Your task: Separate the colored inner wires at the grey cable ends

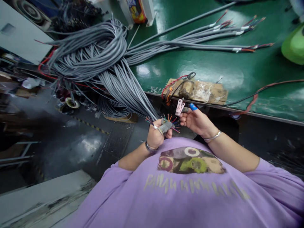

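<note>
In my left hand (155, 134), closed in front of my belly, are the ends of a bundle of grey cables (144, 101). Stripped coloured wires (174, 122) fan out past the fingers, and a worn grey cover wraps the left thumb. My right hand (197, 122) is just to the right, below the bench edge, with a blue cover on its raised thumb. A pink clothes peg (180, 107) sits at its fingertips, seemingly held between the fingers, though the exact contact is partly hidden. The right hand is a little apart from the coloured wires.
Coiled grey cables (90, 53) hang over the corner of the green bench (237, 72), with stripped ends lying across it. A stained wooden board (209, 91) with red and black leads lies at the front edge. A green object (294, 46) stands at right.
</note>
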The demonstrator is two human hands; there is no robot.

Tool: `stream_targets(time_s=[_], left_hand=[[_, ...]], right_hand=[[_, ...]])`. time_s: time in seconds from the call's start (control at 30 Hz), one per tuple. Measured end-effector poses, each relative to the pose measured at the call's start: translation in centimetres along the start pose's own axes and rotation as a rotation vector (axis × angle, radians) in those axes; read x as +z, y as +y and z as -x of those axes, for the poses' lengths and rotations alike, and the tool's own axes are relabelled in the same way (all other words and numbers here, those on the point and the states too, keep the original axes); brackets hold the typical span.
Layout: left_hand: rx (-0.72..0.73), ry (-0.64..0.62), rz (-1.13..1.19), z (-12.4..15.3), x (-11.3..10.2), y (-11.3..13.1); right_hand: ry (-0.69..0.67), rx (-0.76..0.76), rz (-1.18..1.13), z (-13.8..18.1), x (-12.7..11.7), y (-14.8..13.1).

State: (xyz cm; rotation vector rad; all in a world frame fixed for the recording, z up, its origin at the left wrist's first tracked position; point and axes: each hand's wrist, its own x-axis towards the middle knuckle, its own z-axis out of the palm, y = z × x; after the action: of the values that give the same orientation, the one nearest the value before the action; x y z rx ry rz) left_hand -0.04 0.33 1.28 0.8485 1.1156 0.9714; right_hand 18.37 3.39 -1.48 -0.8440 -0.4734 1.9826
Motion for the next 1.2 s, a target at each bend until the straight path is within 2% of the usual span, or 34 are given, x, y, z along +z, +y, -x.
stream_targets(time_s=[0.13, 0.27, 0.33, 0.47, 0.57, 0.77, 0.97, 1.2], left_hand=[[-0.093, -0.149, -0.025, -0.4, 0.0, 1.3], [-0.139, -0.163, -0.037, -1.1, 0.3, 1.9], [-0.157, -0.181, -0.038, -1.3, 0.5, 1.9], [-0.166, -0.205, -0.023, -1.7, 0.8, 1.6], [-0.164, -0.182, -0.03, -1.8, 0.9, 1.3], [-0.168, -0.163, -0.084, -1.8, 1.0, 1.0], [-0.152, -0.163, -0.1, -1.5, 0.7, 1.0], [-0.067, -0.16, -0.121, 0.3, 0.5, 1.3]], right_hand=[[-0.064, -0.114, 0.115, -0.7, 1.1, -0.6], [0.128, -0.376, 0.239, -1.3, 1.9, 0.2], [0.165, -0.427, 0.254, -1.6, 1.9, 0.6], [0.055, -0.262, 0.117, -2.1, 2.4, 0.5], [0.066, -0.185, 0.003, -2.2, 2.9, 0.2], [0.069, -0.2, 0.002, -2.4, 2.9, 0.4], [0.086, -0.129, -0.001, -2.1, 2.9, 0.0], [-0.008, -0.091, 0.03, -1.3, 2.4, -0.5]])
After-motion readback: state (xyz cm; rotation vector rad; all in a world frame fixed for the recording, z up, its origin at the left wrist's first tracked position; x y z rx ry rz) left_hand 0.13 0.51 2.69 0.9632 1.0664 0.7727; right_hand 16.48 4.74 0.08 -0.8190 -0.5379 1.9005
